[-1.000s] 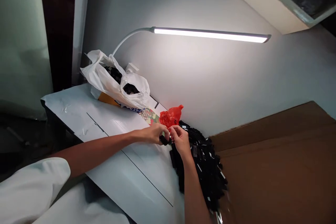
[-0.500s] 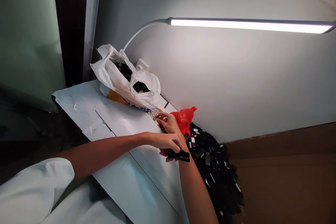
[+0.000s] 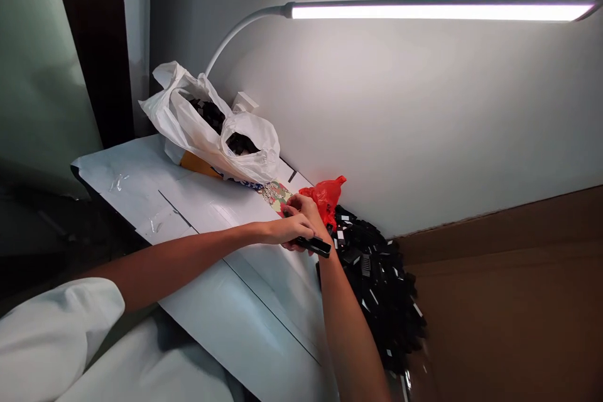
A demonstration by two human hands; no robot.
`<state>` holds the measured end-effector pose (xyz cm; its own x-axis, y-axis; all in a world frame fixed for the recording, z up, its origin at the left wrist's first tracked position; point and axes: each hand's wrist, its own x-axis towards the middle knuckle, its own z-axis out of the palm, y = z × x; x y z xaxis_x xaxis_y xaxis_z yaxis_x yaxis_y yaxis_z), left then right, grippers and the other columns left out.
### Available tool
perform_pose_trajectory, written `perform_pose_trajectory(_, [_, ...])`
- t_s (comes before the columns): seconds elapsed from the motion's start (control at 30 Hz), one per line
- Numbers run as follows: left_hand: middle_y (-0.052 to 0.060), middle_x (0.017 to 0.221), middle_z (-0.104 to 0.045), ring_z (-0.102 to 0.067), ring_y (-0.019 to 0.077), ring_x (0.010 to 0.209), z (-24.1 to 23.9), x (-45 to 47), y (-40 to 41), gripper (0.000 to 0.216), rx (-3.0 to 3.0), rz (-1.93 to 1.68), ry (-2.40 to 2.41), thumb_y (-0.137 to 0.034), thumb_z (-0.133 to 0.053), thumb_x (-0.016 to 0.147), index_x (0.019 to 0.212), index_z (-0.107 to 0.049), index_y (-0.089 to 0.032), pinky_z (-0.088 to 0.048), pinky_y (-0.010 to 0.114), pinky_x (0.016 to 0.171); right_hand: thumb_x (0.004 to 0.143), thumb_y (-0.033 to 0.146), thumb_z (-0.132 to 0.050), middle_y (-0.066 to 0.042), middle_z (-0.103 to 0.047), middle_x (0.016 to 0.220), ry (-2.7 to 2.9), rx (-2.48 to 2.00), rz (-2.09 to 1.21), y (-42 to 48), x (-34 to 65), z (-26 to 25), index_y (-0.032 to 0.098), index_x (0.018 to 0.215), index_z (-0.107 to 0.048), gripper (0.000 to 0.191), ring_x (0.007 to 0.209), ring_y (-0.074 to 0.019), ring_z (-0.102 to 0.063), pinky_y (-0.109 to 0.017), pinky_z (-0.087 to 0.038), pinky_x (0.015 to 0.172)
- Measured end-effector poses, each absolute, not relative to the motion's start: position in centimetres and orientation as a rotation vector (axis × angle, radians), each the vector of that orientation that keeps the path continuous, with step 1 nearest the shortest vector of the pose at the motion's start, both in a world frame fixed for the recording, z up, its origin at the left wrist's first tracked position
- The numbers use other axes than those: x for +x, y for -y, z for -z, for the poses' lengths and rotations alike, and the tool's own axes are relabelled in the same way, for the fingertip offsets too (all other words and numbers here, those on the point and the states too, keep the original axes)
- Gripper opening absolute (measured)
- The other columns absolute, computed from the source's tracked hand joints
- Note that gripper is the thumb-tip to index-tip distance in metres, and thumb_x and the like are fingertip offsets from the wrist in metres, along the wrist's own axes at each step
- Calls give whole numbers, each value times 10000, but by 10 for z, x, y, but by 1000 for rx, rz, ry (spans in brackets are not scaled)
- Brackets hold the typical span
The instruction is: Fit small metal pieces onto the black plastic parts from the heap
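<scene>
Now brings the hands together around a glossy black rectangular piece (image 3: 318,246), above the table, with one end pointing to 4 o'clock across the view of the right wrist. Grips it in the bare left hand (image 3: 296,227), fingers wrapped; holds the bare right hand (image 3: 307,207) curled just beyond at 12 o'clock, fingertips mostly hidden, so cannot tell whether pinching anything. Seems, as a judgement, to be turning from picking among small parts to two-handed handling. Compared with half a second ago, draws the right fingertips off the small shiny metallic bits (image 3: 272,192) on the camouflage-patterned sheet (image 3: 276,203) at 11 o'clock. Leaves in place the crumpled red plastic bag (image 3: 325,195) at 1 o'clock, the heap of black, white-labelled pieces (image 3: 372,270) at 4 and the open white plastic bag (image 3: 198,137) at 10, on the white-covered table (image 3: 245,308).
</scene>
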<state>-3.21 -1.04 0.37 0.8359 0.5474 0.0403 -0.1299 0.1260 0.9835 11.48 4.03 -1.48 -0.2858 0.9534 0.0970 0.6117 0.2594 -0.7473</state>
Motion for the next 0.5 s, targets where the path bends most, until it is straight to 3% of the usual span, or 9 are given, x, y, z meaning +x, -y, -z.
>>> perform_pose_trajectory(0.23, [-23, 500, -412, -291, 80, 426, -7, -33, 7, 178, 1331, -517, -378, -312, -631, 690, 602, -577, -167, -141, 248, 426, 828, 436, -756, -84, -766, 960, 1629, -1312, -862, 10, 154, -23, 182, 1008, -774, 312, 736, -199, -688, -359, -591, 724])
perform_pose_trajectory(0.3, [-45, 513, -362, -268, 74, 438, -5, -31, 6, 163, 1311, -541, -422, -300, -653, 677, 616, -576, -170, -127, 247, 435, 828, 416, -789, -77, -766, 997, 1554, -1253, -890, 30, 159, -29, 196, 973, -796, 263, 769, -204, -711, -370, -613, 762])
perform_pose_trajectory(0.5, [-56, 548, -307, -230, 64, 459, 1, -30, 1, 211, 1283, -602, -463, -343, -700, 693, 640, -626, -153, -114, 268, 464, 773, 386, -873, -18, -729, 806, 1357, -1129, -897, 59, 167, -11, 219, 863, -758, 222, 691, -184, -696, -375, -630, 747])
